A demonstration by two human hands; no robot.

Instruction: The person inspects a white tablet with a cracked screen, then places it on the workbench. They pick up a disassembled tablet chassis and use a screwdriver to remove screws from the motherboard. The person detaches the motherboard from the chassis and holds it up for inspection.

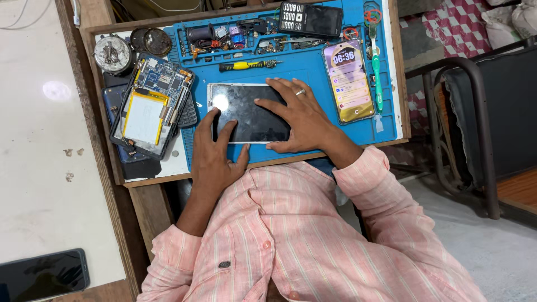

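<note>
Bright, even overhead light; sharp focus. Glare spot on tablet screen (221, 103), another on white counter (56, 90) at nine o'clock.

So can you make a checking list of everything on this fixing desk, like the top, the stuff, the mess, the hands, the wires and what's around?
Surface: blue repair mat on a wooden bench.
Job's things: white-framed tablet lying flat, screen up and dark.
Clutter: opened tablet with yellow-edged battery, yellow-handled screwdriver, lit phone, green toothbrush, dark keypad phone, small parts in the mat's tray.
Grippers: left hand with fingers on the tablet's left edge; right hand spread flat on its right half.
Cables: white cable at top left.
Surroundings: white counter with a dark phone; metal-framed chair to the right.
</note>
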